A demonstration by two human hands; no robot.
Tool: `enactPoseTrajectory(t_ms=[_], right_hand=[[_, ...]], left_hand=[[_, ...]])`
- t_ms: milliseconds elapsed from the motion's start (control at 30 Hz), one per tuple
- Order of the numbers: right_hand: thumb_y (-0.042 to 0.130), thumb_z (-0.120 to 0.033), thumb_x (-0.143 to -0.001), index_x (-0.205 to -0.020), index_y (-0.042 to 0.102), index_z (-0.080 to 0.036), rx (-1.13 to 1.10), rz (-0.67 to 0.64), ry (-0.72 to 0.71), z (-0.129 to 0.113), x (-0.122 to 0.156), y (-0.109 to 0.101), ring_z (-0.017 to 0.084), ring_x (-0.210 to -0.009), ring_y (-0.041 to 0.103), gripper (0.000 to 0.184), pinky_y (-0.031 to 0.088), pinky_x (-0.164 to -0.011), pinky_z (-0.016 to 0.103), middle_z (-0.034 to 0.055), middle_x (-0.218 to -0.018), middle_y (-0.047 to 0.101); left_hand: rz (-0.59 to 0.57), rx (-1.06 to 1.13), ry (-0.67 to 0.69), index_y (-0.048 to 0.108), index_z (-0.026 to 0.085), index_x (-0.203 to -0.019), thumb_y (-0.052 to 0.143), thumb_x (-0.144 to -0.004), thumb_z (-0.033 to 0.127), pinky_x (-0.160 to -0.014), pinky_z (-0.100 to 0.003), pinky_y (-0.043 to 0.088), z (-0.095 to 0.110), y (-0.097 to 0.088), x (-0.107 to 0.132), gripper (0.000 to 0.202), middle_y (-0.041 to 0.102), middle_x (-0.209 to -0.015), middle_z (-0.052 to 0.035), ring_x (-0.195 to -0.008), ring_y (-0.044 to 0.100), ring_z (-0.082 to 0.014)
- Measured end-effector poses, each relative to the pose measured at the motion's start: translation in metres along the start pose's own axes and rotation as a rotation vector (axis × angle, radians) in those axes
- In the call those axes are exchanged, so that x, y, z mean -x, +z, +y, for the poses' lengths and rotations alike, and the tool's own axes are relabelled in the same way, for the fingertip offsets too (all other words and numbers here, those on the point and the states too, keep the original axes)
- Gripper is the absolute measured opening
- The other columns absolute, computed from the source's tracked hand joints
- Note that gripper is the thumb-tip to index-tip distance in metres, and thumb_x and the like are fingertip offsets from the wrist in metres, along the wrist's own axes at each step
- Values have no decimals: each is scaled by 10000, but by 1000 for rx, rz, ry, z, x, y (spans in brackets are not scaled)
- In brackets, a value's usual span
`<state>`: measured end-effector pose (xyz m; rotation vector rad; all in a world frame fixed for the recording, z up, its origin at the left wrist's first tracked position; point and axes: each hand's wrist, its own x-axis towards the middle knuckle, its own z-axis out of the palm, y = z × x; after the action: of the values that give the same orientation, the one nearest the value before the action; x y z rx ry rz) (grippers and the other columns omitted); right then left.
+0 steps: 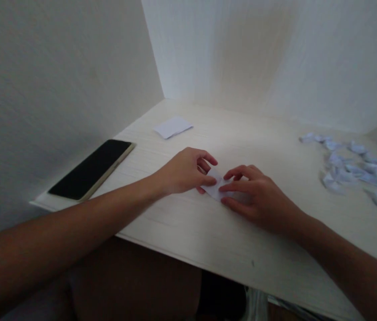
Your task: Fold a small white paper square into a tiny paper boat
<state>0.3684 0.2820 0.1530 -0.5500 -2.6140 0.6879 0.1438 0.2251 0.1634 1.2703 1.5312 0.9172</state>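
Note:
A small white piece of paper (214, 191) lies on the table in front of me, between my two hands. My left hand (188, 171) pinches its left end, the thumb on top and the other fingers curled behind and partly hidden. From the right, my right hand (253, 194) rests over the paper with its fingers stretched out and apart, fingertips touching it. The right part of the paper is covered by that hand, so I cannot make out its full shape or folds.
A dark-screened phone (91, 169) lies near the table's left edge. Farther back is a flat stack of white paper (174, 127). Several crumpled-looking or folded white paper pieces (345, 169) are scattered at the right. Walls (242, 53) border the table (175, 227) behind and left.

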Motion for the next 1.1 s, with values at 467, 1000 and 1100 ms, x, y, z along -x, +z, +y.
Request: enactPoseTrajectory(t_ms=[467,1000,1100], right_hand=[[685,-250,-948,-1121,754,-205,136,-2,-134,-1,0,-4,221,-1078,583,192,564,-911,382,97,-1285,670],[543,-184,-1003,-1162,714,-193,240,76,-235,2,-2,2,195,-944,681,234,614,-801,342,49,-1141,748],[544,-147,-982,-1079,739,-175,241,128,-230,0,-3,5,220,-897,698,219,628,-736,358,66,-1061,762]], left_hand=[[47,-267,28,751,218,-968,802,-778,309,-422,-163,475,7,-7,5,217,686,-550,70,-411,637,-106],[298,-478,216,766,259,-898,813,-807,232,-424,-92,427,10,3,16,106,699,-598,108,-459,602,-42],[301,-603,293,771,273,-879,784,-836,219,-463,-116,446,8,0,16,70,719,-653,104,-485,592,-43]])
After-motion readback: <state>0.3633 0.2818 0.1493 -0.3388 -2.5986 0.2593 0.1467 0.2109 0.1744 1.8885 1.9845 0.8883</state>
